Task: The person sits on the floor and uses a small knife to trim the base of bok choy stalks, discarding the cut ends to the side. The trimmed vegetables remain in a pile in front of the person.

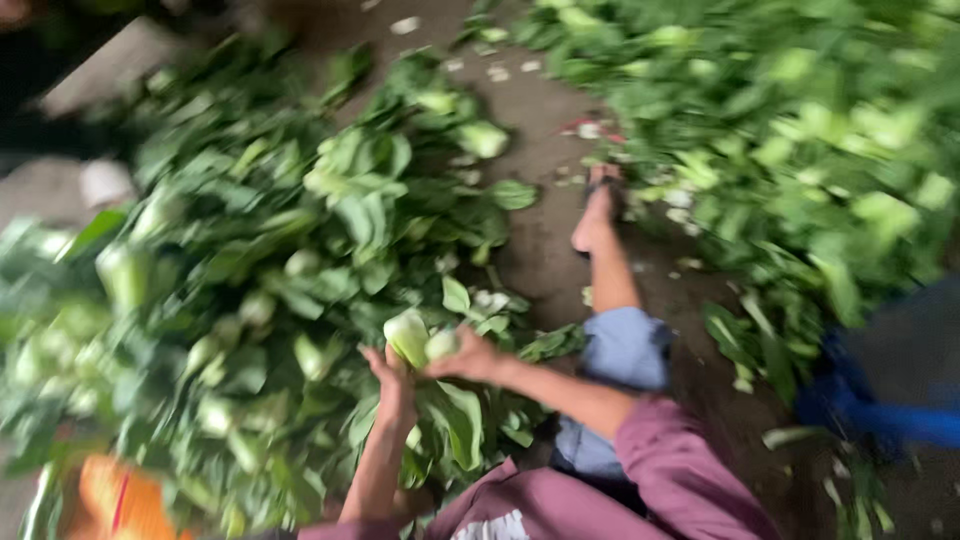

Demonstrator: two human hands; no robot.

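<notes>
Low in the frame, just left of centre, the left hand (393, 375) curls its fingers around a pale-stemmed leafy green (408, 335), and the right hand (470, 358) pinches a second pale stalk (441, 344) just beside it. Both grips look loose and the view is blurred, so either stalk could slip into the heap of greens (270, 240) filling the left half. Further up, at centre, a sandalled foot (597, 215) rests on the dirt floor (540, 110), where scattered trimmings could be trodden on.
</notes>
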